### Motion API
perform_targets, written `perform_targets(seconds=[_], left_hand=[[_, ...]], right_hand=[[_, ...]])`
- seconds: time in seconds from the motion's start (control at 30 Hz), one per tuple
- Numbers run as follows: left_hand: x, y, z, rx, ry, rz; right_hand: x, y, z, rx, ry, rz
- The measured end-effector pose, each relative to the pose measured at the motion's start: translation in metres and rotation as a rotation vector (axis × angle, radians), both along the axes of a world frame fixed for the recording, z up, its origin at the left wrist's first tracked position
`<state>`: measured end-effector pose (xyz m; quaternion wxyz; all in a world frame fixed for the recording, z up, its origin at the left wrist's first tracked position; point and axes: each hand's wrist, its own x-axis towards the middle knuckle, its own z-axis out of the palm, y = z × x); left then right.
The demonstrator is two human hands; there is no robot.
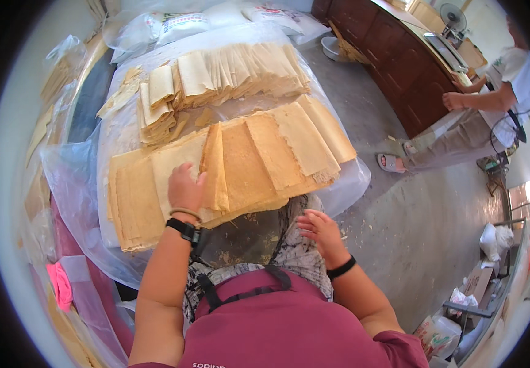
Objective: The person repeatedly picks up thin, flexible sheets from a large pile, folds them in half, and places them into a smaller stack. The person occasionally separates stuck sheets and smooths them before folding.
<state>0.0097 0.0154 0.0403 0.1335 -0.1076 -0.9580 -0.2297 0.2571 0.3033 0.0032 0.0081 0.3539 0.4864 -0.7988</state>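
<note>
Overlapping thin tan sheets (240, 159), like flatbread, lie in a wide fanned row along the near edge of the plastic-covered table. My left hand (185, 189) is over the left part of this row, beside a raised, folded sheet edge (214, 165). Its thumb and fingers are apart, and I see nothing held; whether it touches the sheets is hard to tell. Off the table's near edge, above my lap, my right hand (321, 232) has its fingers stretched out and holds nothing. Behind the front row stands a second row of folded sheets (234, 73).
White sacks (182, 27) rest at the table's far end. Clear plastic sheeting (72, 178) hangs at the left. Another person (492, 98) stands at right by a brown cabinet (394, 67). A white basin (334, 48) sits on the floor, and a metal rack (492, 306) is at lower right.
</note>
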Motion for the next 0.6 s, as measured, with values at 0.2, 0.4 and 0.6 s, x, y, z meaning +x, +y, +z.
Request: perform_targets(seconds=[0.2,0.4,0.6], left_hand=[[-0.012,-0.024,-0.032,0.020,-0.431,0.026],[-0.026,-0.024,-0.027,0.531,-0.430,0.008],[0.034,0.039,0.074,1.112,-0.883,-0.589]], right_hand=[[-0.035,-0.038,0.000,-0.116,0.002,0.149],[-0.029,-0.046,-0.012,-0.196,-0.015,0.172],[-0.032,-0.043,-0.017,-0.251,-0.018,0.124]])
